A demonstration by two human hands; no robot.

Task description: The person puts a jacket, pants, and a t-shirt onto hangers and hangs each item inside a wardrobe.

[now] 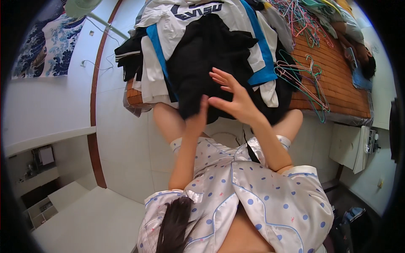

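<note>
A black garment (pixel 198 50) lies spread on top of a pile of clothes in front of me, its near edge hanging by my knees. My right hand (pixel 236 99) is over its lower right part, with fingers stretched and apart and nothing held in them. Close by, at the garment's near left edge, is my left hand (pixel 197 121). It is seen edge-on and blurred, so its grip is unclear. Beneath the black garment lies a white shirt (pixel 158 17) with dark lettering and blue side panels.
Loose pink and green hangers (pixel 310 86) lie on the brown quilted bed (pixel 337 99) to the right, with a tangled hanger heap (pixel 301 19) farther back. A person (pixel 362 59) lies at the far right holding a phone. A pale green fan (pixel 82 6) stands far left.
</note>
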